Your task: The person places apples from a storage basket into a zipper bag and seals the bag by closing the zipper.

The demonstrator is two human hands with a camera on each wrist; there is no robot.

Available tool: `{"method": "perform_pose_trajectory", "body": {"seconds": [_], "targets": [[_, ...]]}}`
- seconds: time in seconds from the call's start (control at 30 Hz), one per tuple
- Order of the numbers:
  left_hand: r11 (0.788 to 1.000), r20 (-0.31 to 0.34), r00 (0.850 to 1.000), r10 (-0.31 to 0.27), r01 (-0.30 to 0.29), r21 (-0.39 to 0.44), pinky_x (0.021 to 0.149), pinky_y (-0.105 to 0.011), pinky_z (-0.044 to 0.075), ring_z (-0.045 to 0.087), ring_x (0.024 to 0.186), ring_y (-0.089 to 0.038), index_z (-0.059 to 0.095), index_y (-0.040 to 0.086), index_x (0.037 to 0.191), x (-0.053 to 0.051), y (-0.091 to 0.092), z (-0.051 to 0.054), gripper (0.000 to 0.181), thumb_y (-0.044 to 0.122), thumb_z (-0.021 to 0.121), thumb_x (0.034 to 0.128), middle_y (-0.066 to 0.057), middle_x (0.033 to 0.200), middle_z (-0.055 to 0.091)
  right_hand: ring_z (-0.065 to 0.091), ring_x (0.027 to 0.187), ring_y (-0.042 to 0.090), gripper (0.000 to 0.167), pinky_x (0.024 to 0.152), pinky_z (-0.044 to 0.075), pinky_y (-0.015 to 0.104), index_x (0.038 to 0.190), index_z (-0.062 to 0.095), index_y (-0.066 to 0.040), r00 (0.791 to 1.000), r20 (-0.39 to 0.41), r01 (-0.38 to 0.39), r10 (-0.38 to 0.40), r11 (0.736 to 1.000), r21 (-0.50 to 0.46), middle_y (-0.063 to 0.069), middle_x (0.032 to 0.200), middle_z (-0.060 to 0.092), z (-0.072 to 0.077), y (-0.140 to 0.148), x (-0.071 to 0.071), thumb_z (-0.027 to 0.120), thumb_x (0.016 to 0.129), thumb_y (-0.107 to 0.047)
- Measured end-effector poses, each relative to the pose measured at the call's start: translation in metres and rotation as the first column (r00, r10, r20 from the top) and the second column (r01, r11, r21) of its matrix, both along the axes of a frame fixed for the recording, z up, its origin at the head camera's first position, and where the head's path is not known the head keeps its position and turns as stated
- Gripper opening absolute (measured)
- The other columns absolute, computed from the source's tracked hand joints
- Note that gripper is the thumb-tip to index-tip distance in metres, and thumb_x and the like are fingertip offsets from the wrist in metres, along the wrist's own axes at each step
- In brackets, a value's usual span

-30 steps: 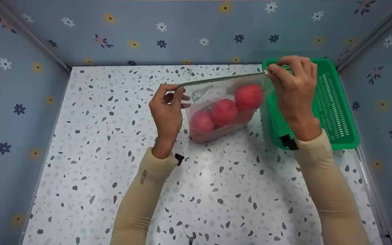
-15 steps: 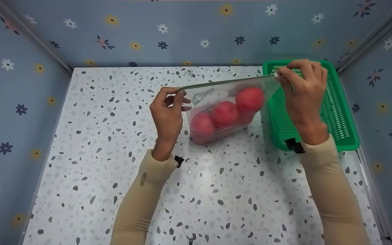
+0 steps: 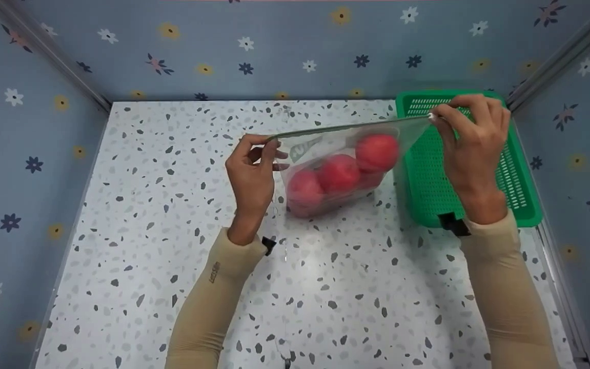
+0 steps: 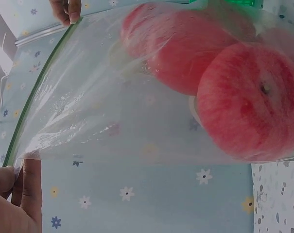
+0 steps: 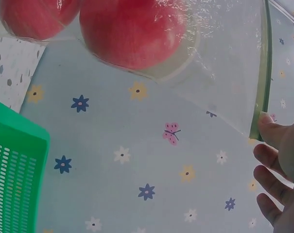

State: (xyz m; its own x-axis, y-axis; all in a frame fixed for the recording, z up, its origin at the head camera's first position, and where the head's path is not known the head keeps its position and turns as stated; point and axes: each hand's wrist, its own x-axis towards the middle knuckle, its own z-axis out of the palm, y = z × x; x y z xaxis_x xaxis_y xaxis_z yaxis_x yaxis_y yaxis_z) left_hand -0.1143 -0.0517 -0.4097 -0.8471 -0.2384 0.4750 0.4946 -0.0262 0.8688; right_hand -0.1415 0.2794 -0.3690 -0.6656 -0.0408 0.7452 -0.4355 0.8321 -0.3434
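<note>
A clear zip bag (image 3: 320, 146) with a green zip strip along its top hangs between both hands. Inside lie several red apples (image 3: 340, 173), bunched toward the bottom; one apple (image 4: 253, 102) shows its dimple up close in the left wrist view. My left hand (image 3: 251, 177) pinches the bag's left top corner between thumb and forefinger. At the opposite corner my right hand (image 3: 474, 148) pinches the end of the strip with thumb and forefinger, its other fingers apart from the bag. The strip is drawn taut and looks closed.
A green plastic basket (image 3: 523, 205) with slotted walls stands at the right, partly beneath my right hand. The speckled white tabletop (image 3: 171, 205) is bounded by flower-patterned panels (image 3: 274, 46) at the back and sides.
My right hand has slid right along the zip strip to its far corner, now over the basket. The left hand stays nearly in place, and the bag's top edge stretches out straighter.
</note>
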Motion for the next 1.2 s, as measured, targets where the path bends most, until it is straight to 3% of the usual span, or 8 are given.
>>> {"method": "perform_pose_trajectory", "body": {"seconds": [0.23, 0.37, 0.47, 0.57, 0.77, 0.93, 1.07, 1.2], "targets": [[0.997, 0.007, 0.997, -0.079, 0.078, 0.025, 0.062, -0.035, 0.065, 0.074, 0.075, -0.012, 0.064, -0.015, 0.103, 0.001, -0.001, -0.002, 0.006, -0.010, 0.061, 0.1013, -0.009, 0.095, 0.070, 0.050, 0.104, 0.043, 0.011, 0.095, 0.033, 0.058, 0.102, 0.079, -0.003, 0.999, 0.027, -0.027, 0.027, 1.000, -0.013, 0.020, 0.112, 0.065, -0.002, 0.006, 0.012, 0.075, 0.097, -0.011], [0.987, 0.013, 0.988, -0.155, 0.154, 0.044, 0.061, -0.033, 0.065, 0.074, 0.074, -0.011, 0.063, -0.014, 0.104, 0.000, -0.004, -0.003, 0.005, -0.012, 0.061, 0.1004, -0.005, 0.095, 0.070, 0.051, 0.104, 0.044, 0.008, 0.093, 0.034, 0.056, 0.102, 0.077, 0.000, 0.991, 0.095, -0.098, 0.098, 0.995, -0.001, 0.022, 0.114, 0.065, 0.000, 0.014, 0.022, 0.076, 0.097, -0.005], [0.973, 0.007, 0.975, -0.224, 0.223, 0.058, 0.060, -0.034, 0.065, 0.074, 0.074, -0.012, 0.063, -0.013, 0.104, -0.001, -0.007, -0.005, 0.005, -0.013, 0.060, 0.1001, -0.008, 0.095, 0.070, 0.052, 0.105, 0.044, 0.008, 0.094, 0.036, 0.054, 0.103, 0.075, 0.004, 0.970, 0.146, -0.196, 0.192, 0.981, 0.010, 0.023, 0.115, 0.064, 0.003, 0.024, 0.028, 0.075, 0.096, -0.001], [0.952, 0.005, 0.955, -0.298, 0.297, 0.068, 0.060, -0.035, 0.065, 0.074, 0.075, -0.013, 0.062, -0.014, 0.105, -0.001, -0.009, -0.007, 0.006, -0.013, 0.059, 0.1008, -0.007, 0.096, 0.070, 0.053, 0.106, 0.041, 0.008, 0.097, 0.039, 0.050, 0.102, 0.073, 0.005, 0.935, 0.199, -0.299, 0.292, 0.954, 0.008, 0.024, 0.115, 0.064, 0.003, 0.033, 0.033, 0.074, 0.094, 0.007], [0.908, 0.006, 0.909, -0.417, 0.416, 0.057, 0.061, -0.033, 0.065, 0.074, 0.078, -0.013, 0.061, -0.017, 0.108, -0.001, -0.014, -0.012, 0.018, 0.000, 0.065, 0.1033, 0.000, 0.098, 0.069, 0.053, 0.113, 0.027, 0.016, 0.101, 0.039, 0.033, 0.105, 0.069, 0.005, 0.839, 0.338, -0.450, 0.426, 0.893, -0.008, 0.021, 0.119, 0.065, 0.003, 0.052, 0.047, 0.071, 0.091, 0.014], [0.860, 0.003, 0.860, -0.509, 0.509, 0.043, 0.061, -0.032, 0.065, 0.074, 0.079, -0.014, 0.057, -0.021, 0.109, -0.001, -0.019, -0.016, 0.041, 0.017, 0.070, 0.1032, -0.001, 0.100, 0.067, 0.054, 0.113, 0.011, 0.022, 0.096, 0.041, 0.024, 0.105, 0.071, -0.002, 0.714, 0.466, -0.546, 0.523, 0.832, -0.097, 0.013, 0.117, 0.068, 0.003, 0.061, 0.060, 0.067, 0.091, 0.015], [0.830, 0.032, 0.829, -0.558, 0.557, 0.036, 0.061, -0.030, 0.064, 0.075, 0.078, -0.013, 0.057, -0.020, 0.106, 0.001, -0.023, -0.020, 0.050, 0.027, 0.072, 0.1016, -0.001, 0.100, 0.066, 0.058, 0.112, 0.011, 0.027, 0.096, 0.044, 0.021, 0.103, 0.071, -0.007, 0.603, 0.541, -0.610, 0.587, 0.776, -0.160, 0.006, 0.115, 0.069, 0.003, 0.065, 0.066, 0.066, 0.090, 0.016], [0.789, 0.067, 0.787, -0.614, 0.613, 0.035, 0.060, -0.028, 0.064, 0.074, 0.080, -0.012, 0.057, -0.020, 0.105, 0.004, -0.027, -0.027, 0.054, 0.031, 0.073, 0.1001, 0.000, 0.102, 0.065, 0.060, 0.111, 0.011, 0.032, 0.096, 0.046, 0.018, 0.102, 0.070, -0.012, 0.514, 0.578, -0.661, 0.633, 0.722, -0.203, 0.003, 0.115, 0.069, 0.001, 0.067, 0.071, 0.066, 0.089, 0.017]]}}
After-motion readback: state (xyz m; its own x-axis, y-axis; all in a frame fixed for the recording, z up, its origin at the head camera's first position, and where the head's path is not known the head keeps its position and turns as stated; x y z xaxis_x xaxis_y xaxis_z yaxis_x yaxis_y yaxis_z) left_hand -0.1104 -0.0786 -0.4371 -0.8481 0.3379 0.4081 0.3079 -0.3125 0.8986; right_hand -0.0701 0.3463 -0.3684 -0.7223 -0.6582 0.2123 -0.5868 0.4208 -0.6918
